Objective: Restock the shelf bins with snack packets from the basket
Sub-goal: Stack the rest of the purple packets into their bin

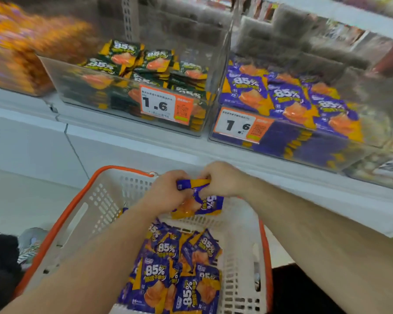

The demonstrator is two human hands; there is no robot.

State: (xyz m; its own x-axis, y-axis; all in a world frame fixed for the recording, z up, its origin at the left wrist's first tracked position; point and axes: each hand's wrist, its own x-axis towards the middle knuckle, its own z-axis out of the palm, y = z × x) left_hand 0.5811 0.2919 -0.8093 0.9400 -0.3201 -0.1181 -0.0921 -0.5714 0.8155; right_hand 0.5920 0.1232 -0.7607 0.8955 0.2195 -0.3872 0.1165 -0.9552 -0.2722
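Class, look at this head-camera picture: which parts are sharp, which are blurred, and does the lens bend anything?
Head view: the purple packets in the basket and both price tags read clearly; the orange packets at top left and the upper shelf at right are smeared; the wide lens tilts and bows the shelf edge.

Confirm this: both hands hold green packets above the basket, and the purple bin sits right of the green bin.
Not quite. The head view shows the left hand and right hand holding purple packets, not green, above the basket. The purple bin does sit right of the green bin.
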